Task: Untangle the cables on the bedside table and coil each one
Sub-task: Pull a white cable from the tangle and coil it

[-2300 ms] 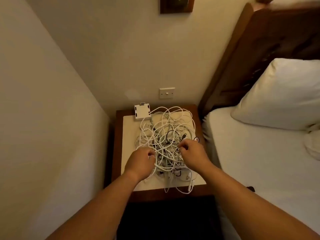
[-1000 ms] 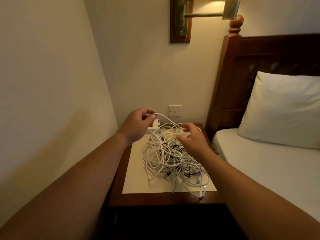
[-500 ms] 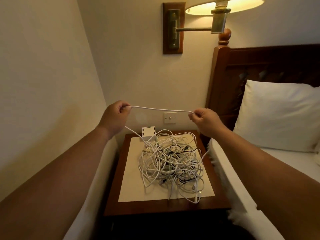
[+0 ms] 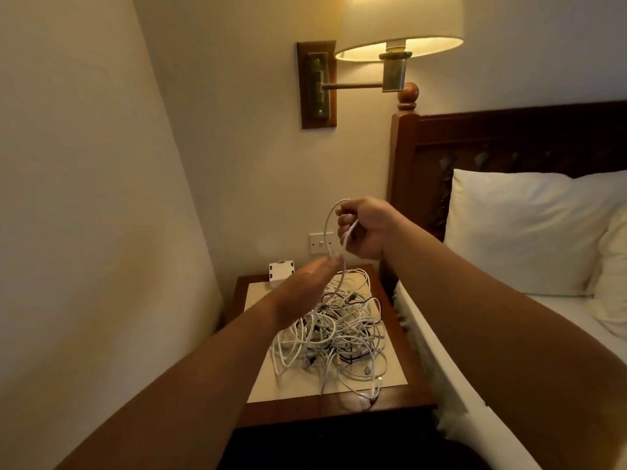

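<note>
My right hand (image 4: 364, 228) is raised above the bench (image 4: 305, 413), fingers curled tight round a white cable (image 4: 326, 228) that arcs out of the top of the fist in a small loop and drops back down past the knuckles. My left hand (image 4: 310, 278) sits just below it, fingertips (image 4: 336, 259) at the cable where the loop comes down. That hand is motion-blurred, so I cannot tell whether it pinches the strand or only touches it. From there the cable runs straight down into the tangle of cables (image 4: 339, 334), mostly white with a few dark ones, heaped on the bench's pale top toward the bed side, with one end trailing to the front edge. A white adapter box (image 4: 281, 271) stands at the back left corner, under the wall switch (image 4: 320, 243). A lit wall lamp (image 4: 400, 25) hangs above, and a pillow (image 4: 529, 232) lies on the bed to the right.
</note>
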